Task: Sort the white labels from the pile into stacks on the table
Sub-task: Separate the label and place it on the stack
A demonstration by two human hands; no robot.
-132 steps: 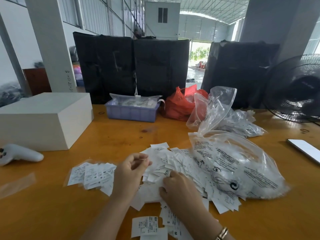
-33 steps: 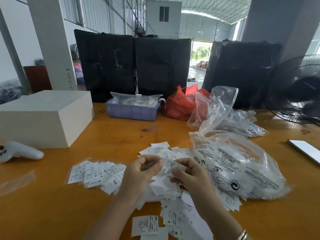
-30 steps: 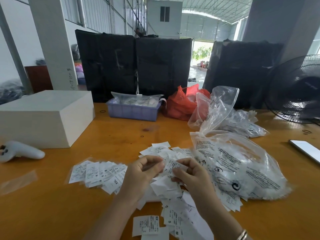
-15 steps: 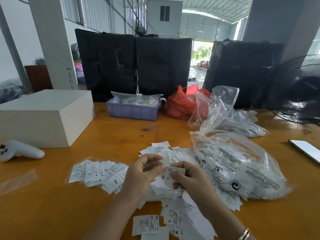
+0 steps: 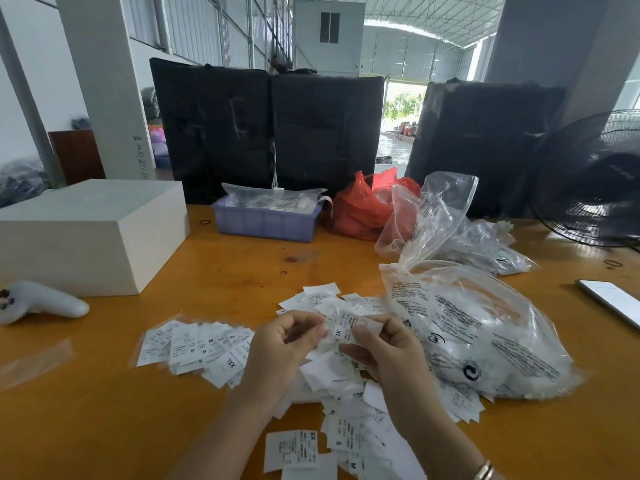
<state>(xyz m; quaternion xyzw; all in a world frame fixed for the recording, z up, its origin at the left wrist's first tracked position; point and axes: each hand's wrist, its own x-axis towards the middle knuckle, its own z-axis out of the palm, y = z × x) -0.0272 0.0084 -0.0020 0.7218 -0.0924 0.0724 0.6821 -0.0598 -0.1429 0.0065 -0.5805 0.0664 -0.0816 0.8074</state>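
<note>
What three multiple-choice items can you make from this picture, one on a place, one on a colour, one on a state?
1. Where is the white box?
A. far left of the table
B. beside the fan
C. under the bags

2. What colour is the small crate?
A. green
B. purple
C. yellow

3. What is the right hand doing?
A. lying flat
B. pinching the XL label
C. holding a phone

Answers: 1 A, it stands at the left edge; 2 B, its walls are purple; 3 B, fingertips grip the label.
</note>
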